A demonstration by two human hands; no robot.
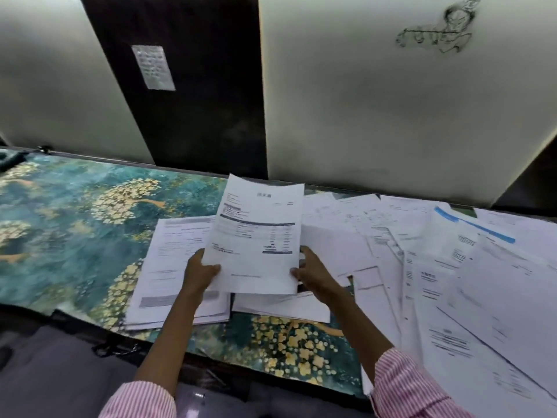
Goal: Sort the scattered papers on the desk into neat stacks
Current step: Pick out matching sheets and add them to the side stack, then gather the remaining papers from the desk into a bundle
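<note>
A printed white sheet point(256, 233) with a table on it is raised above the desk, tilted toward me. My left hand point(200, 271) pinches its lower left edge, and my right hand point(310, 271) grips its lower right edge. Under my left hand lies a fairly squared stack of papers point(162, 267). A second small pile point(280, 306) sits just below the raised sheet. To the right, many loose white papers point(437, 267) overlap in a wide scatter reaching the desk's right end.
The desk carries a teal cloth with gold tree patterns point(75, 221), bare on its left half. White partition panels point(391, 101) and a dark panel with a taped note point(153, 67) stand right behind the desk. The front edge point(211, 357) runs near my forearms.
</note>
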